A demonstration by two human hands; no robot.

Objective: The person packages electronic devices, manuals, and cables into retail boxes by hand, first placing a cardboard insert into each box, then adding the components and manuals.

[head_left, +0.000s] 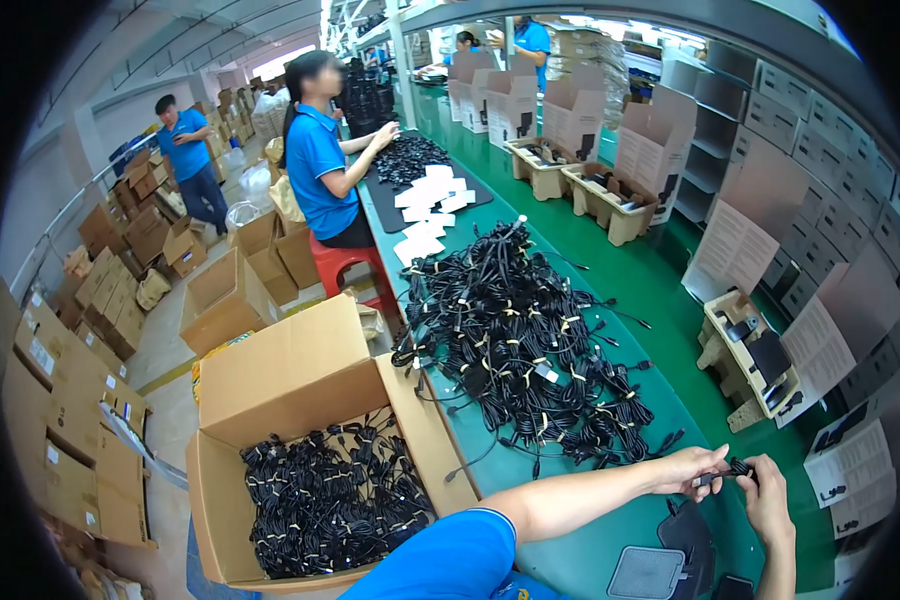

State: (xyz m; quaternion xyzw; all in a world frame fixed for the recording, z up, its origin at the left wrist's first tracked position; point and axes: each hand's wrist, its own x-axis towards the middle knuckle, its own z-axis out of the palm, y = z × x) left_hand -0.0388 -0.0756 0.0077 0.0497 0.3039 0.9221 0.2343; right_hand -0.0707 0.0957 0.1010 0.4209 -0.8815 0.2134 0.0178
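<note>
At the right front, my left hand (688,472) is closed on one part of a small black cable (739,467). My right hand (768,502) pinches the same cable a little to the right, so it spans both hands. Under my hands, on the green table, lie a flat dark square pad (647,573) and a black sheet-like piece (688,540) whose kind I cannot tell. Left of them spreads a large pile of black cables (520,340), bundled with pale ties.
An open cardboard box (300,390) full of tied cables stands at the table's left. Open packages with moulded trays (750,350) line the green conveyor on the right. Further up, a person in blue (325,170) sits beside white papers (435,200) and a smaller dark pile.
</note>
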